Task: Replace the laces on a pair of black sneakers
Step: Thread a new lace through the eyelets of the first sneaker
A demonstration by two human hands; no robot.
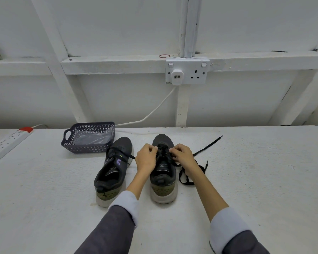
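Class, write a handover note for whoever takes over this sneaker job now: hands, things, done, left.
Left hand and right hand each pinch the lace at the eyelets of the right-side sneaker.
The left-side sneaker stands beside it, laced.
A loose black lace trails right of the hands; the basket sits behind the left-side sneaker.
Done: unclear which laces are new.
Left: probably finish this sneaker's lacing.

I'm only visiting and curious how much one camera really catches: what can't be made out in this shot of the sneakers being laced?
All in the head view:
- Eyelets of the sneaker being laced: hidden under the left hand and right hand.
- Lace: its middle runs behind the right wrist.
- Tongue lettering: too small.
- Basket contents: blurred behind clear plastic.
- Power strip: cut off by the left edge.
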